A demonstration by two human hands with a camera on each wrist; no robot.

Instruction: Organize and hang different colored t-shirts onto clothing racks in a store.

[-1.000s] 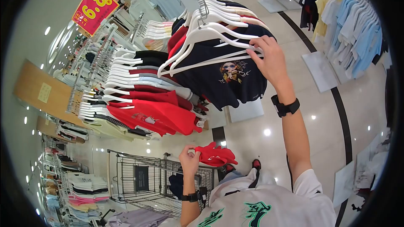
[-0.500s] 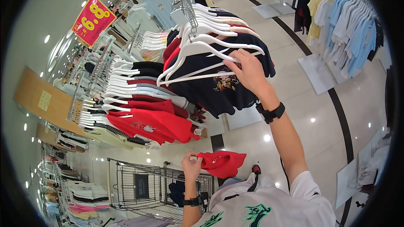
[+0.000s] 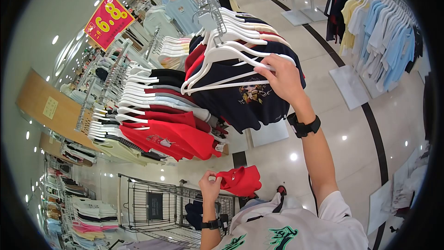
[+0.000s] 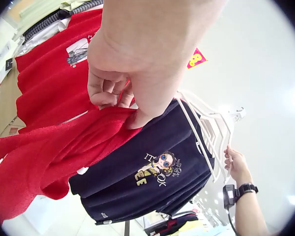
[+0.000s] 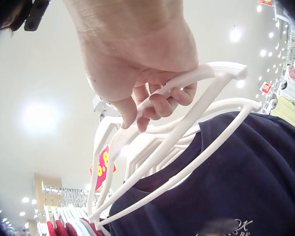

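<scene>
My right hand (image 3: 281, 79) (image 5: 147, 73) is raised to the clothes rack and grips a white hanger (image 3: 231, 55) (image 5: 187, 118) in front of a navy printed T-shirt (image 3: 249, 97) (image 5: 236, 182) (image 4: 152, 172). Its fingers curl round the hanger's arm. Lower down, my left hand (image 3: 210, 187) (image 4: 123, 73) pinches a red garment (image 3: 240, 180) (image 4: 54, 157) that hangs loosely from thumb and fingers above the cart.
Red, grey and black shirts (image 3: 162, 120) hang on white hangers along the rack to the left. A wire shopping cart (image 3: 157, 203) stands below. A red price sign (image 3: 108, 18) hangs overhead. Another rack of blue and white shirts (image 3: 388, 37) lines the right aisle.
My right hand shifted along the hanger, first left, then slightly right and up. The red garment in my left hand swung and bunched differently.
</scene>
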